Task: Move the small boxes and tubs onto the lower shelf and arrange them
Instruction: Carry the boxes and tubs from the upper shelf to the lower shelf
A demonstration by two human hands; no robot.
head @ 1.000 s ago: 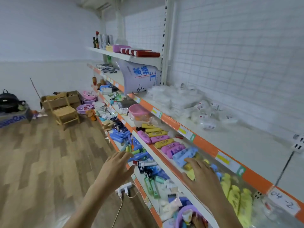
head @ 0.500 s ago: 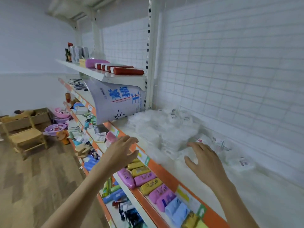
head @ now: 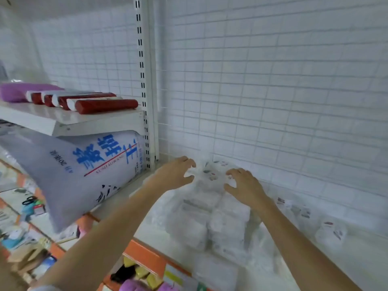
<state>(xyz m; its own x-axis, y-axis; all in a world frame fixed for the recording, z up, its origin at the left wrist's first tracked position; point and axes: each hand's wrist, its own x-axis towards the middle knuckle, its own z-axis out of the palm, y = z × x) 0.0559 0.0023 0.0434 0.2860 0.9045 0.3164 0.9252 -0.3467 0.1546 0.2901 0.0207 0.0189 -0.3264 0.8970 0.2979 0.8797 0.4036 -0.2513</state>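
Lower shelf (head: 134, 276): nearest the camera at the bottom edge, below the orange price rail (head: 144, 256); yellow and purple packets lie there. A second ago this tier filled the view; now only a sliver of it shows.

Forearms: both reach up and away from the lower corners. A second ago they hung down by the lower tiers; they have since risen to the white shelf (head: 357, 259) above the orange rail.

Clear tubs (head: 207, 223): a pile of translucent wrapped packs on that white shelf, between the forearms and not yet moved. More small labelled tubs (head: 329, 232) lie loose to the right, near the wall.

Left hand (head: 175, 175): fingers curled, spread and apart, at the left side of the far top of the pile. Whether it touches is uncertain because of blur.

Right hand (head: 244, 185): fingers likewise bent and apart, at the right side of the same pack. Half a second ago it lay flatter and nearer the shelf front; contact cannot be told.

Target pack (head: 212, 173): the rearmost, topmost one, with small coloured labels, between the two hands.

Meaning for the task: judged a two-handed pickup about to close; nothing is gripped, so carrying down and arranging remain.

Big printed sack (head: 84, 171): leans to the left, under the upper shelf.

Red rolls (head: 105, 106): lie farthest, on the upper shelf.
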